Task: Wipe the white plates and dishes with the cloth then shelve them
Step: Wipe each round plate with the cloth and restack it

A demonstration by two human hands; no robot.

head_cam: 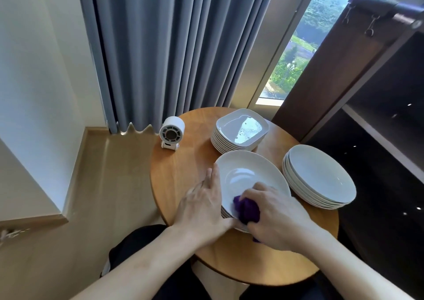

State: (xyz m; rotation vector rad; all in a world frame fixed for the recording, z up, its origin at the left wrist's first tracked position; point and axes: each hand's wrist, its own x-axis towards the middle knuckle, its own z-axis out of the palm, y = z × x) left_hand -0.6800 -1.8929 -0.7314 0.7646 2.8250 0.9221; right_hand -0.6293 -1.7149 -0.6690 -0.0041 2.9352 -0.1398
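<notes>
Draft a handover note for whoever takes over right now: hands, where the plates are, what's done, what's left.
Left hand rests on the rim of the front dish, steadying it. Right hand grips the cloth, wiping inside that dish.
Three stacks on the table: this one in front, square plates behind, round plates right.
Done: no plates seen on the shelf.
Left: finish this dish, wipe the rest (top square plate looks wet), shelve all.

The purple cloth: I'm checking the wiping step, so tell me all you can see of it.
The purple cloth is soft-looking and bunched into a wad. The right hand grips it, hiding much of it, and presses it on the near inside of the white dish. A scrap shows below the hand.
</notes>
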